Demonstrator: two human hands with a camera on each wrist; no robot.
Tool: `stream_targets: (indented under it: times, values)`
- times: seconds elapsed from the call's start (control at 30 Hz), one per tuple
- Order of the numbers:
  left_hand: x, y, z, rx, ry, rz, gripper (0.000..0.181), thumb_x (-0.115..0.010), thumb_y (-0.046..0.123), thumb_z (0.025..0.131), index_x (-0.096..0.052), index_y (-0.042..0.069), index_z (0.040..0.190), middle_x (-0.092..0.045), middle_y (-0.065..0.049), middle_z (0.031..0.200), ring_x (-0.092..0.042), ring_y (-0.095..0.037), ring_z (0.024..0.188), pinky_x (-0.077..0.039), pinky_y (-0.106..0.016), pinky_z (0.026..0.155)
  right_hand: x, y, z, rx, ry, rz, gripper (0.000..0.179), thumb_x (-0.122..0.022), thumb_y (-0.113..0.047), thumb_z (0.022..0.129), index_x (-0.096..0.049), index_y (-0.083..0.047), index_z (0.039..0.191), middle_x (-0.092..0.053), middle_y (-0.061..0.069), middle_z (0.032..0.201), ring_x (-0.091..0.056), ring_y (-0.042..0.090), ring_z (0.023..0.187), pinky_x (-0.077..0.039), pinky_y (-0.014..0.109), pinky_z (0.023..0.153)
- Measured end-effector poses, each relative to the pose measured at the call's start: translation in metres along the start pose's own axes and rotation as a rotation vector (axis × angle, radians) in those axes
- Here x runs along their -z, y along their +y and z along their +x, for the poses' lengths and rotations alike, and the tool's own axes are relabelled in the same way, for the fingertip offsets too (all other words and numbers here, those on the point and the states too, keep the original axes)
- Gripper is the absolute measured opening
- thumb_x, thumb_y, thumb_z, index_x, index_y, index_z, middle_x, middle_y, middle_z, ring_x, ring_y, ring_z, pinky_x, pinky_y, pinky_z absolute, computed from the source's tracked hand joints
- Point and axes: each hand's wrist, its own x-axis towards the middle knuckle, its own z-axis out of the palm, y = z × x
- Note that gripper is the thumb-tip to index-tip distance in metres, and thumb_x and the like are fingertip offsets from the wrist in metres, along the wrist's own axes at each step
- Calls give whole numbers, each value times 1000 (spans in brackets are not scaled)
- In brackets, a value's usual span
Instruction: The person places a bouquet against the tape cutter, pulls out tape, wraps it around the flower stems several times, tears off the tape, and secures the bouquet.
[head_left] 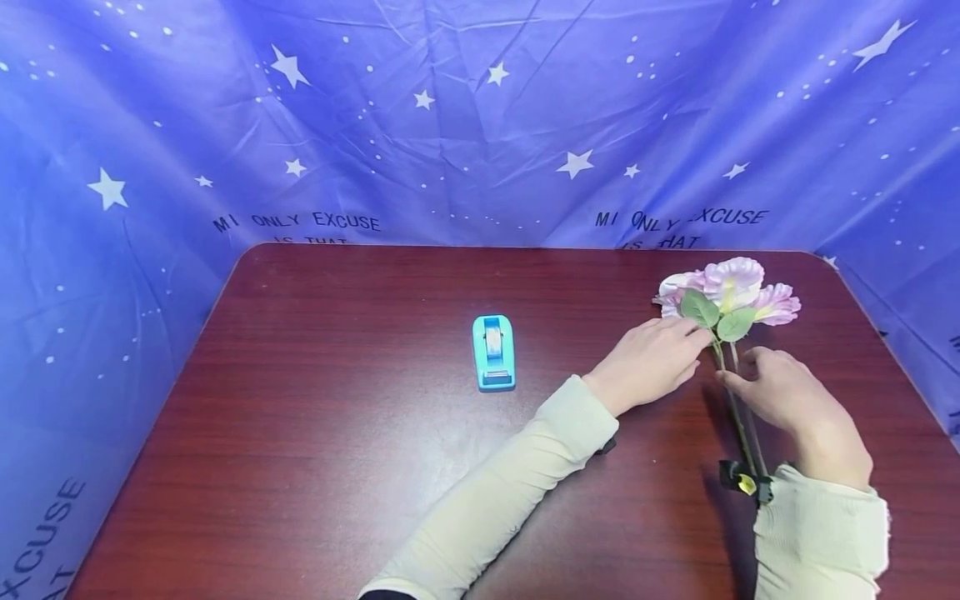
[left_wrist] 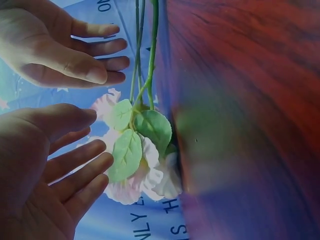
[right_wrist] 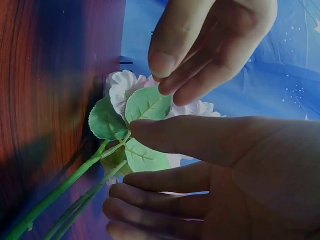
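Pink-and-white artificial flowers (head_left: 733, 283) with green leaves (left_wrist: 154, 131) lie toward the table's right side. Their long stems (head_left: 738, 417) run back toward the person. My left hand (head_left: 654, 360) is on the left of the flowers, its fingertips close beside the leaves, fingers extended and loosely bent. Opposite it, my right hand (head_left: 797, 404) is beside the stems with thumb and fingers spread. In the right wrist view, the right thumb (right_wrist: 185, 137) overlaps a leaf; I cannot tell if it touches. Neither hand visibly grips the stems.
A light blue tape dispenser (head_left: 494, 354) sits on the dark red wooden table (head_left: 300, 400), left of the hands. Something black and yellow (head_left: 745, 482) is at the right cuff, by the lower stems. A blue star-patterned cloth (head_left: 465, 133) hangs around the table.
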Motion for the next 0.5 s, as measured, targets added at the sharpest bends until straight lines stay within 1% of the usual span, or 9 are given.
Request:
stream_targets:
  times: [0.13, 0.2, 0.37, 0.5]
  values:
    - [-1, 0, 2, -10, 4, 6, 32, -54, 29, 100, -58, 21, 131, -60, 9, 128, -55, -6, 123, -38, -18, 106, -3, -1, 2, 7, -17, -1, 38, -58, -21, 95, -57, 16, 100, -58, 26, 84, -55, 42, 78, -46, 53, 72]
    - [-2, 0, 3, -13, 0, 4, 32, -53, 28, 100, -59, 22, 131, -60, 10, 129, -55, -6, 123, -38, -18, 107, -3, -1, 4, 11, -21, -3, 35, -59, -21, 95, -58, 14, 96, -58, 22, 80, -55, 39, 75, -45, 52, 70]
    - [-2, 1, 7, -16, -33, -8, 33, -55, 28, 100, -58, 23, 133, -59, 10, 130, -54, -5, 124, -38, -17, 106, -5, 1, 4, 18, -25, -1, 36, -59, -21, 94, -58, 15, 96, -61, 22, 80, -57, 40, 75, -46, 54, 72]
    - [-4, 5, 12, -31, -46, -20, 33, -54, 26, 100, -58, 24, 133, -59, 11, 129, -54, -5, 123, -40, -17, 104, -6, 6, 2, 5, -27, -2, 40, -59, -22, 93, -57, 17, 101, -63, 29, 86, -59, 45, 79, -47, 56, 73]
